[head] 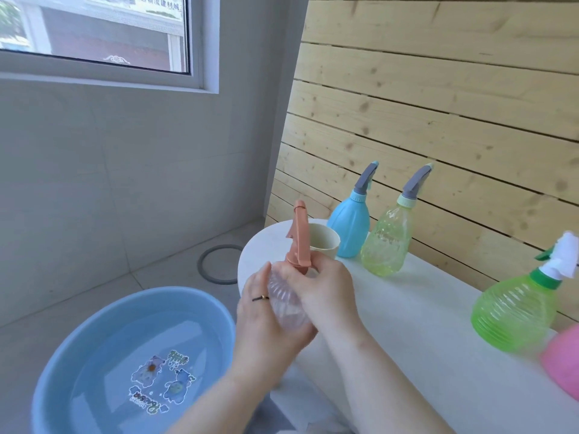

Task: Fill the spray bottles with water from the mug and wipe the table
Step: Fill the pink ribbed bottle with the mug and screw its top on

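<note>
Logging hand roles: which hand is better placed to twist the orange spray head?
Right: the right hand grips the collar under the orange spray head, while the left hand cradles the clear bottle, likely steadying it.

sign thru window reads "物流建材城"; basin sticker txt unreadable.

Bright daylight via window, soft shadows, edges warped, pics maybe slightly blurry.

Grey wall with window, pale wood-slat wall right, floor seemingly tiled
</note>
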Demonstrator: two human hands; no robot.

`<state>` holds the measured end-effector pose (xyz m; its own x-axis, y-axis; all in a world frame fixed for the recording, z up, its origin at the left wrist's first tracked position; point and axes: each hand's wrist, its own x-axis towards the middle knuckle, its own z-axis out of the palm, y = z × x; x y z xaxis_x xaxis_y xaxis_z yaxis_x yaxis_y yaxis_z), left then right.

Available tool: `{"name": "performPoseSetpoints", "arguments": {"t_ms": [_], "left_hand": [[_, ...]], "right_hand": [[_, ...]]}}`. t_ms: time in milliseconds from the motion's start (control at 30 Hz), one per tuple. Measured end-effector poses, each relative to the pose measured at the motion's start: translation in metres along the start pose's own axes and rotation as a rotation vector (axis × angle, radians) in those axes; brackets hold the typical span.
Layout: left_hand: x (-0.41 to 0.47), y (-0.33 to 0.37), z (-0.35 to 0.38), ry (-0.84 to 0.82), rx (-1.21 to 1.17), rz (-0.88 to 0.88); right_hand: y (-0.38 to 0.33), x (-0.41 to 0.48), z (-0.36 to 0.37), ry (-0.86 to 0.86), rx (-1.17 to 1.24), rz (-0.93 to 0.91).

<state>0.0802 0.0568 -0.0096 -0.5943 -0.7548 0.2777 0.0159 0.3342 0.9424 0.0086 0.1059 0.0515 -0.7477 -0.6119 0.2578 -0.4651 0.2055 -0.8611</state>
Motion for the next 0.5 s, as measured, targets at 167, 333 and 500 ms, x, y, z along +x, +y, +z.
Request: {"name": "performPoseSetpoints", "arguments": {"t_ms": [167, 333, 500], "left_hand": [[0.025, 0.002, -0.035, -0.435, 0.128, -0.067], [-0.009, -0.006, 0.01, -0.016, -0.033, -0.132], [-0.01, -0.01, 0.014, -0.048, 0.094, -0.073]], "right_hand": [[0.009, 0.019, -0.021, -0.372, 0.074, 0.063], [0.008, 0.004, 0.0, 0.066, 0.014, 0.02], [0.003, -0.002, -0.011, 0.126, -0.152, -0.049]]}}
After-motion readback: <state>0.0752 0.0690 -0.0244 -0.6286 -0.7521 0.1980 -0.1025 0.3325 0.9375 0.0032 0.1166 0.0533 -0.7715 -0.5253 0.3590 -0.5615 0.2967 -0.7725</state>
